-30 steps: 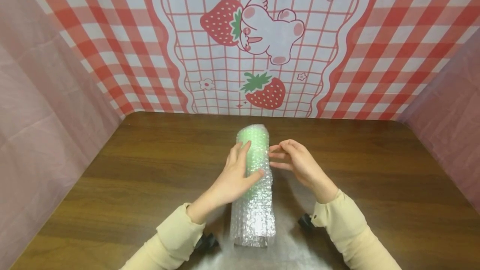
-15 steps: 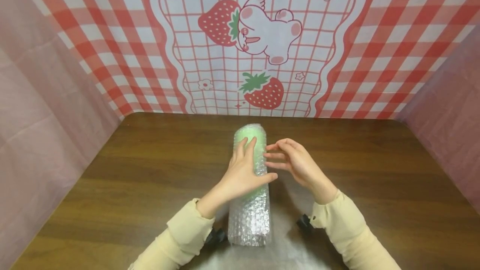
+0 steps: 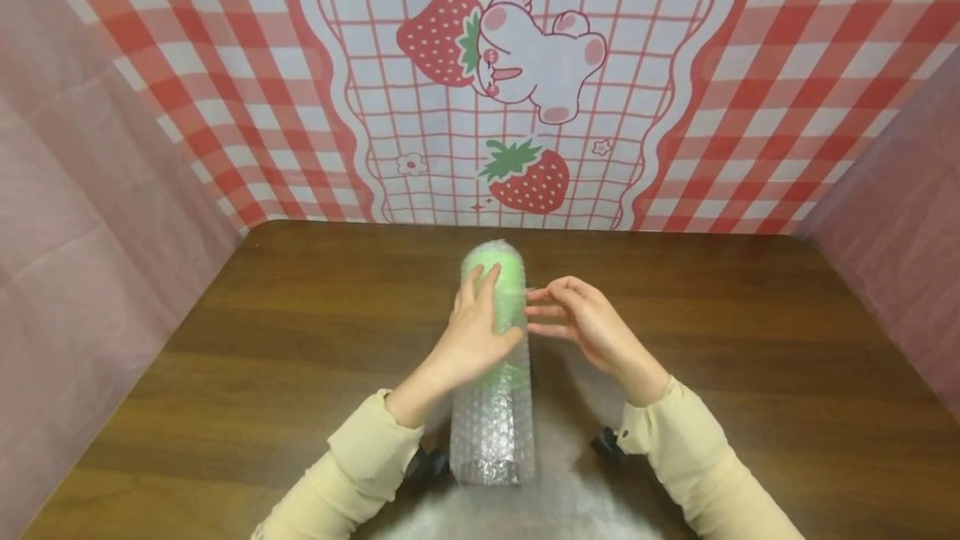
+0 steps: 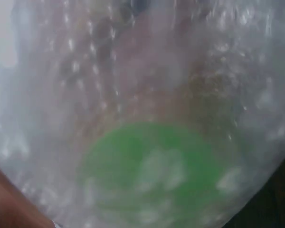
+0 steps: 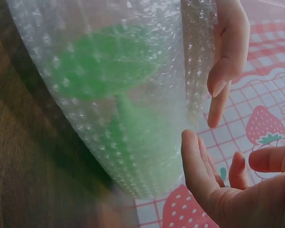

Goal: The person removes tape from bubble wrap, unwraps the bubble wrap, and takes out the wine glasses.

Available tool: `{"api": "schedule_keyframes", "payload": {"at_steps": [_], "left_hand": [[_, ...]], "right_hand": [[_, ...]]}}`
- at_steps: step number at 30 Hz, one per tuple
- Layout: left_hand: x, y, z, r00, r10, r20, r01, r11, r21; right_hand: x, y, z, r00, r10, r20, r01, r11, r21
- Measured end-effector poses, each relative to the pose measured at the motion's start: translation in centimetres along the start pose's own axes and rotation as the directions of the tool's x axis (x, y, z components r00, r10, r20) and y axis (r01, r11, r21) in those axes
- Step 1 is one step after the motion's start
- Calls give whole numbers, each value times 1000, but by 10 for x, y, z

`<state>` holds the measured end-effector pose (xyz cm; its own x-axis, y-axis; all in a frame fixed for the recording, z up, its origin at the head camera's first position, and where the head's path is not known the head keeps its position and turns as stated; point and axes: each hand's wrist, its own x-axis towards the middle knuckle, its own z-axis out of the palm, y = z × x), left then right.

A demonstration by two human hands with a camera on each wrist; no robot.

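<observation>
A roll of clear bubble wrap (image 3: 491,432) stretches lengthwise along the middle of the wooden table. Inside it, a light-green object (image 5: 104,61) shows through the plastic, with a round disc, a thin stem and a flared part. My left hand (image 3: 476,336) lies over the roll from the left, fingers fairly straight and spread, thumb across its top. On the right side, my right hand (image 3: 588,323) has its fingers extended, with fingertips (image 5: 188,135) right at the wrap's edge. The left wrist view is filled by blurred bubble wrap and the green disc (image 4: 152,171).
The brown wooden table (image 3: 262,357) ends at a red-and-white checked cloth (image 3: 787,90) with strawberry prints. Pink curtains (image 3: 82,190) hang at both sides. Black wrist devices (image 3: 609,444) sit below the cream sleeves (image 3: 690,448).
The wrapped roll has shifted a little left. My left hand slid right across it, then drew back left, its thumb returning onto the wrap. The right hand has barely moved left.
</observation>
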<state>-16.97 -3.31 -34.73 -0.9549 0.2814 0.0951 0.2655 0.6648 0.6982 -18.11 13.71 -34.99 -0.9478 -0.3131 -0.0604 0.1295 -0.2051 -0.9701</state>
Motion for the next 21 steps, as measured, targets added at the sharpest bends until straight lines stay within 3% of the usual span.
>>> {"api": "schedule_keyframes", "payload": {"at_steps": [4, 8, 12, 16, 21], "left_hand": [[2, -2, -2, 1000, -8, -27, 7, 999, -32], [4, -5, -1, 999, -11, -49, 9, 999, -46], [7, -10, 0, 997, -28, -65, 23, 997, -76], [10, -16, 0, 994, -60, -96, 50, 994, -98], [13, -20, 0, 984, -135, -117, 120, 985, -126]], "right_hand": [[1, 2, 2, 1000, 13, -5, -13, 1000, -19], [2, 5, 4, 1000, 23, -14, -25, 984, -177], [1, 9, 8, 999, 24, -27, -33, 914, -405], [-2, 11, 11, 998, 22, -53, -47, 847, -530], [-4, 16, 15, 999, 21, -50, -45, 831, -554]]}}
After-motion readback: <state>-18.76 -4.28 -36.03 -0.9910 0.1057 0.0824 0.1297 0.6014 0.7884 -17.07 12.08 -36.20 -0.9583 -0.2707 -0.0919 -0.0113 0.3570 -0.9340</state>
